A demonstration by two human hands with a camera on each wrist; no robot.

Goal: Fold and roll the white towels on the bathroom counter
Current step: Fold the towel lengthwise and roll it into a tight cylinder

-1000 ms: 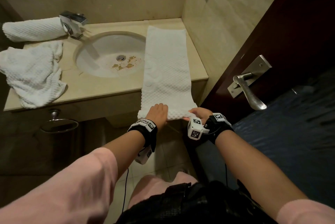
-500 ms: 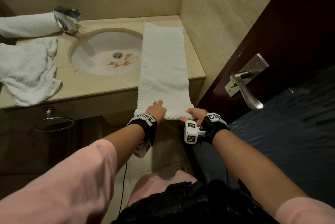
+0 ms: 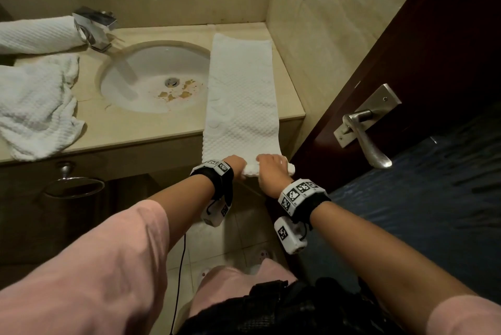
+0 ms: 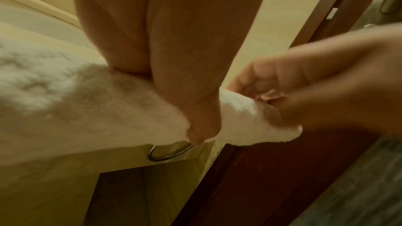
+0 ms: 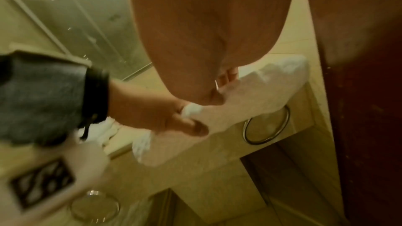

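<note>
A long white towel (image 3: pixel 241 96), folded into a narrow strip, lies on the counter (image 3: pixel 130 131) right of the sink and hangs over the front edge. Its near end is curled into a small roll (image 3: pixel 250 170). My left hand (image 3: pixel 234 164) grips the left part of that roll, thumb under it in the left wrist view (image 4: pixel 202 123). My right hand (image 3: pixel 271 169) curls over the right part, fingers wrapped round the towel end (image 5: pixel 256 95). A rolled white towel (image 3: pixel 38 34) lies at the back left behind the tap. A crumpled white towel (image 3: pixel 35 107) sits on the counter's left side.
The round sink (image 3: pixel 154 77) with brown stains takes up the counter's middle, the chrome tap (image 3: pixel 95 27) behind it. A metal towel ring (image 3: pixel 73 185) hangs on the cabinet front. A dark wooden door with a lever handle (image 3: pixel 366 131) stands close on the right.
The towel's near end was flat under my hands; now it is turned over into a small roll. Both hands have closed round it, and the right hand has come up on top.
</note>
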